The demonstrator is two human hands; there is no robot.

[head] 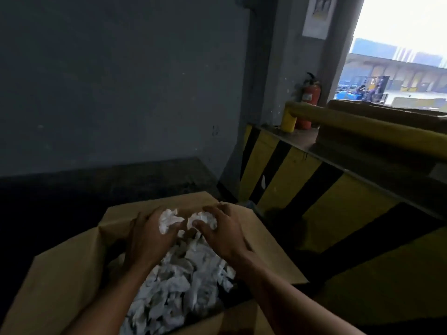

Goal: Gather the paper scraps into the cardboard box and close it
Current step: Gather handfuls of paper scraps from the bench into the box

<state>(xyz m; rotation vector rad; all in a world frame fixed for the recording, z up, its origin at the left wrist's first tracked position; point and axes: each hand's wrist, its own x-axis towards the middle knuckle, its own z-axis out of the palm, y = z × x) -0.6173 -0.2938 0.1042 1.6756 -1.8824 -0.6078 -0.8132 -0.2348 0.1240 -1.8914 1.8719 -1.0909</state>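
While reaching over the box at lower centre of the frame, clutches paper in both hands. With the left hand, curls fingers round a white wad. With the right hand, curls fingers and thumb round a second wad, just beside the first. Holds both wads over the far end of the box opening, close to the rear flap.

Locate the scraps inside the box: a white heap running from the hands down to the lower edge of the frame, directly below and between the forearms. Note the box standing open, its flaps folded outward at left, rear and right, with a fourth cut off by the lower edge.

Locate the grey wall across the upper left. At right, find a yellow-and-black striped barrier topped by a yellow rail. Behind the rail end, find a red extinguisher. At upper right, find a bright doorway.
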